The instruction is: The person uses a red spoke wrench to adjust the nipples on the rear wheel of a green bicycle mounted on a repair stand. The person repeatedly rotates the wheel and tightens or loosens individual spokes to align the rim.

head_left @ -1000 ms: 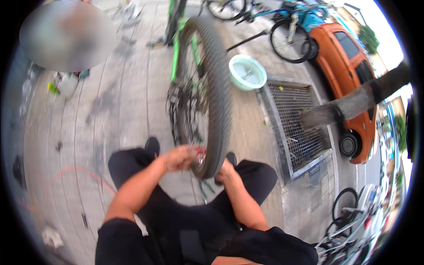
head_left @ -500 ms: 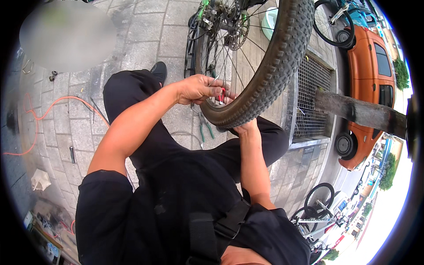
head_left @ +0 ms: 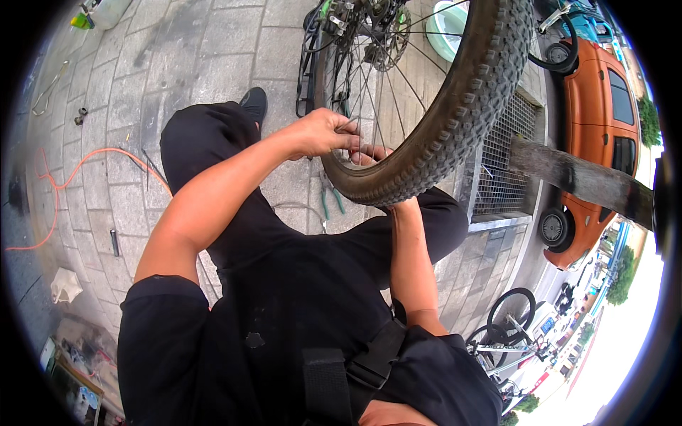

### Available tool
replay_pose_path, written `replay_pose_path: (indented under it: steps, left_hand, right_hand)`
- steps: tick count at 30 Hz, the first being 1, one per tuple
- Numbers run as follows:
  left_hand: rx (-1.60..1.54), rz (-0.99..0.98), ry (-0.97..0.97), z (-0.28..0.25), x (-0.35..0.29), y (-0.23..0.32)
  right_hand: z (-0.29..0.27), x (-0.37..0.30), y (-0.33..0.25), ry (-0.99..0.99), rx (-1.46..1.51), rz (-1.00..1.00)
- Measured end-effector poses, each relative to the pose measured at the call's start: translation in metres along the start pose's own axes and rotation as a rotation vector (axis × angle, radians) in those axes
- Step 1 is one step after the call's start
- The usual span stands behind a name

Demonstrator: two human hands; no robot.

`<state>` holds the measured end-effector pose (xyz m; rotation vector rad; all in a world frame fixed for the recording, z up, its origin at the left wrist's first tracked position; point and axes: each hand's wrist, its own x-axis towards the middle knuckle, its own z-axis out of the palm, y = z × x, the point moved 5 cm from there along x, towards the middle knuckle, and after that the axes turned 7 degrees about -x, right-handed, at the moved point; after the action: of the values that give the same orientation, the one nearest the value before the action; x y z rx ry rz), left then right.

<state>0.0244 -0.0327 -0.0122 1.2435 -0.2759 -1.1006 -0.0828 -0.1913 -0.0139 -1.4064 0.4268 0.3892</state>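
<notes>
A bicycle wheel [head_left: 455, 131] with a knobby black tire stands in front of me, its spokes running up to the hub and brake disc [head_left: 391, 46]. At the inner side of the rim, my left hand [head_left: 323, 135] is closed in a pinch. A bit of a small red tool, perhaps a spoke wrench, shows at its fingertips; the rest is hidden. My right hand [head_left: 371, 153] reaches around behind the tire, and its curled fingers come over the rim among the spokes, close to the left fingertips. Its palm is hidden by the tire.
Green-handled pliers [head_left: 331, 201] lie on the paving below the wheel. An orange hose [head_left: 106, 151] runs across the ground at left. A pale green basin [head_left: 446, 32] stands behind the wheel. At right are a metal grate [head_left: 501, 160], a tree trunk [head_left: 575, 177] and an orange car [head_left: 600, 128].
The left fingers have closed in around the red tool, which showed clearly before and is now mostly covered. The right fingers show more over the rim. The wheel appears slightly farther right.
</notes>
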Motion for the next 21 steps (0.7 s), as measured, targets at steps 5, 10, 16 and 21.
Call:
replay_pose_path:
  steps: [5, 10, 16, 21]
  left_hand:
    - [0.08, -0.001, 0.07, 0.001, 0.003, -0.004]
    - [0.213, 0.009, 0.158, 0.001, 0.002, -0.007]
    - [0.403, 0.052, 0.214, -0.005, 0.004, -0.01]
    - [0.13, 0.046, 0.233, -0.015, 0.018, -0.039]
  right_hand:
    - [0.001, 0.002, -0.003, -0.012, -0.075, -0.01]
    - [0.012, 0.0, -0.017, 0.0, -0.128, -0.001]
    - [0.007, 0.016, -0.004, 0.023, -0.425, -0.147]
    - [-0.014, 0.04, 0.052, 0.187, -0.271, -0.176]
